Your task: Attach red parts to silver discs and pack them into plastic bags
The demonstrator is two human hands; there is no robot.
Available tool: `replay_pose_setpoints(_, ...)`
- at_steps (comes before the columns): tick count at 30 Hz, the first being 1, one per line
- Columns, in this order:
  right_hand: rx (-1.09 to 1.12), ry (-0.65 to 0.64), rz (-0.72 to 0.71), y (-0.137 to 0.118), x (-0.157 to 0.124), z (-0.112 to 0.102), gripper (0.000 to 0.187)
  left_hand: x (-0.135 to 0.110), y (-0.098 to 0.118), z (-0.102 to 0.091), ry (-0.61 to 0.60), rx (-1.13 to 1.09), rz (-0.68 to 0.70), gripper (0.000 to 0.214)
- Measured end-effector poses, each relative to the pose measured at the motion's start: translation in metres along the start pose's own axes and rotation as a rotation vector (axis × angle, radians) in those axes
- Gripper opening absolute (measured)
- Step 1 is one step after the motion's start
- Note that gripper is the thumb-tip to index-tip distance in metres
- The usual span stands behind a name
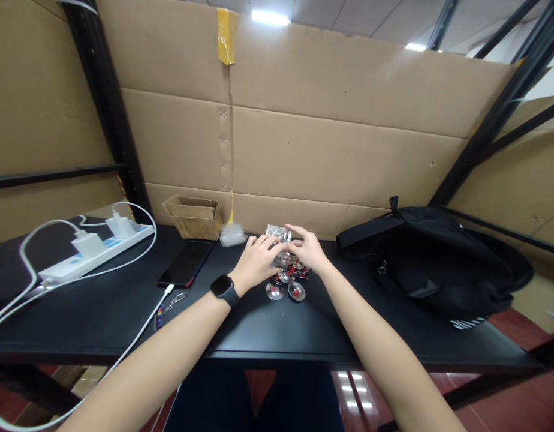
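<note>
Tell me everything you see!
Discs: several, silver-red, at hands
Packet: one, silver, behind discs
Phone: one, black, left
Keychain: one, multicoloured, near phone
Cables: several, white, left
Power strip: one, white, left
Chargers: two, white, on strip
Box: one, brown, back left
Bundle: one, whitish, beside box
Bag: one, black, right
Table: one, black, below
Cardboard panels: several, brown, around
Lights: two, white, above
Watch: one, black, left wrist
Left hand, right hand: two, bare, at discs

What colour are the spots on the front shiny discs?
The spots are red, seen best in the head view.
</note>
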State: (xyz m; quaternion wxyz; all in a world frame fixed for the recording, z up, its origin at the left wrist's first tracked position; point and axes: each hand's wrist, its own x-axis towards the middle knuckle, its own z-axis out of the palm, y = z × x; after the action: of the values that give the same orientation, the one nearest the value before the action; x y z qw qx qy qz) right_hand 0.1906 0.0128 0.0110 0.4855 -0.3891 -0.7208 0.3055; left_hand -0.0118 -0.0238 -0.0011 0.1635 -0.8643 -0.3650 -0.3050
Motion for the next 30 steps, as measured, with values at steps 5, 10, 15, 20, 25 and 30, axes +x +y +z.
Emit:
replay_pose_setpoints(5,-0.014,0.043,0.012,-0.002,0.001,0.000,0.054,0.001,-0.001,-0.001,0.044,0.061,0.030,0.047)
replay_pose_setpoints(10,0.039,0.056,-0.015,-0.005,0.000,0.001,0.044,0.002,-0.005,0.002,0.083,0.024,0.023,0.025)
replay_pose_setpoints(15,0.052,0.127,-0.078,-0.006,0.001,0.006,0.035,0.001,-0.007,0.010,0.039,-0.030,0.057,0.024)
replay_pose_setpoints(20,-0.131,0.232,-0.110,0.002,0.004,0.003,0.028,-0.002,-0.019,0.025,0.015,0.073,-0.207,0.030)
replay_pose_setpoints(25,-0.384,0.286,-0.089,0.012,0.005,-0.009,0.025,-0.008,-0.053,0.026,-0.153,0.181,-0.484,0.034)
replay_pose_setpoints(30,-0.508,0.317,-0.120,0.023,0.008,-0.018,0.025,-0.015,-0.082,0.026,-0.257,0.185,-0.632,0.032)
